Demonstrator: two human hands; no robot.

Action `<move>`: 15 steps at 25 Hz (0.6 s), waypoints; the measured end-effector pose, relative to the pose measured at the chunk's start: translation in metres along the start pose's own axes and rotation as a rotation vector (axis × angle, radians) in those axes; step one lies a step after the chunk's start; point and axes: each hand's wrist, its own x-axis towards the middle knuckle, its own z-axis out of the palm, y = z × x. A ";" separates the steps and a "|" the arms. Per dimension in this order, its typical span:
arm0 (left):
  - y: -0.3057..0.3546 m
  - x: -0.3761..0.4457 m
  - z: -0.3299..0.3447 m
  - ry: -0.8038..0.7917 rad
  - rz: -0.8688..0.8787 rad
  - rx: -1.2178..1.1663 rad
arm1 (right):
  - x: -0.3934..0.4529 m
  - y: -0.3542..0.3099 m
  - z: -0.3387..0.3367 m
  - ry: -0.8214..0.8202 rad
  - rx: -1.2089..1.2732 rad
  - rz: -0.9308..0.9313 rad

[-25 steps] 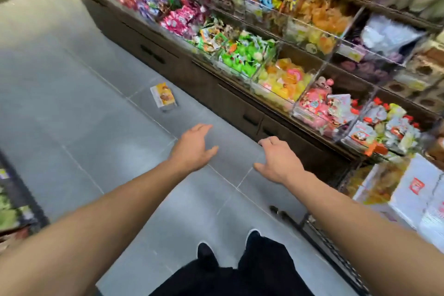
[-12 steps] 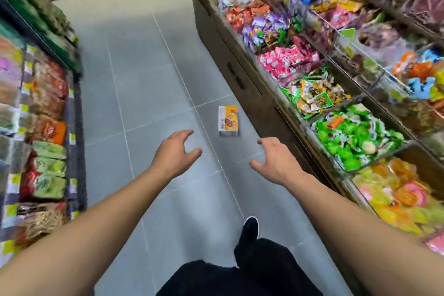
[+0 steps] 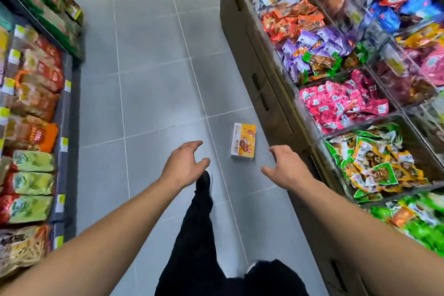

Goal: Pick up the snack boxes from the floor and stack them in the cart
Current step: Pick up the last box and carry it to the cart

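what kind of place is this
Most likely a shop aisle for snacks: clear bins of wrapped sweets on the right, shelves of bagged snacks with price tags on the left, and a tiled floor between them.

I see one snack box point(image 3: 243, 141), yellow-orange with white edges and a printed picture, lying flat on the grey tiled floor just beside the base of the right-hand shelving.
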 end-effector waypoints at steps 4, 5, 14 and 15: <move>-0.021 0.125 0.005 -0.124 0.036 0.062 | 0.104 -0.009 0.017 -0.038 0.068 0.125; -0.025 0.156 0.010 -0.144 0.030 0.067 | 0.132 -0.008 0.024 -0.047 0.084 0.153; -0.091 0.375 0.160 -0.285 0.043 0.124 | 0.344 0.073 0.177 -0.069 0.256 0.296; -0.102 0.401 0.187 -0.289 0.047 0.120 | 0.370 0.089 0.202 -0.063 0.271 0.319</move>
